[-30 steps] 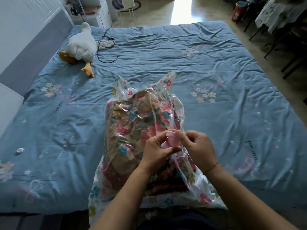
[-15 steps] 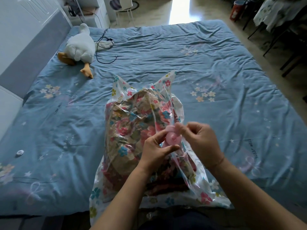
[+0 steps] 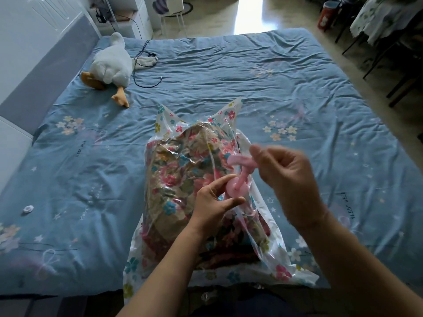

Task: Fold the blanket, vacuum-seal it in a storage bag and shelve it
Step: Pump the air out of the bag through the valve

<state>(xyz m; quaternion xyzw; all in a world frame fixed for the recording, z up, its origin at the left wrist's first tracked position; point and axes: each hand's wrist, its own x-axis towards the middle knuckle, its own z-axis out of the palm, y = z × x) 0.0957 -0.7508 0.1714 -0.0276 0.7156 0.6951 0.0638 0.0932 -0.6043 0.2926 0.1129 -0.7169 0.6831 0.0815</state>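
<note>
While the left hand (image 3: 210, 204) pinches the pink valve (image 3: 233, 189) on the storage bag (image 3: 180, 161), the right hand (image 3: 290, 179), blurred, apparently grips the cap (image 3: 236, 160).

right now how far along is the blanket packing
Done: the folded floral blanket sits inside the storage bag on the bed. In hand: the left hand pinches the pink air valve while the right hand holds its tethered cap lifted off. Left: the bag looks loose and puffy, so the air is not yet drawn out, and shelving follows.
</note>
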